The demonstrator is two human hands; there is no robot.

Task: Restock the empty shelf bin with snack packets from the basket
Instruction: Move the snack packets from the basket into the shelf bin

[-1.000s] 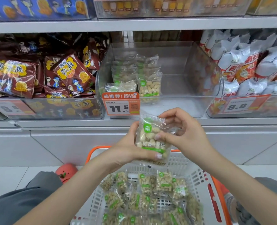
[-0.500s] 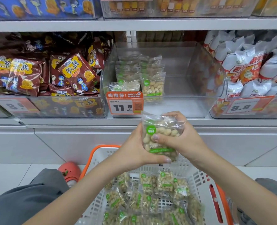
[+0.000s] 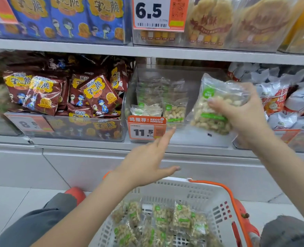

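Grey shelf (image 3: 94,141) | right hand (image 3: 244,114) grips packet (image 3: 213,104) | left hand (image 3: 147,163) fingers spread, empty

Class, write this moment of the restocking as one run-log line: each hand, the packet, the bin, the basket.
right hand: holds snack packet at clear bin front | left hand: open, holds nothing | basket: packets remain

Glossy clear film packet (image 3: 217,106), clear plastic bin (image 3: 183,75), matt perforated plastic basket (image 3: 197,191).

Upper price tag (image 3: 152,14): "6.5". Bin tag (image 3: 146,127): "RECOMMEND", "11.5".
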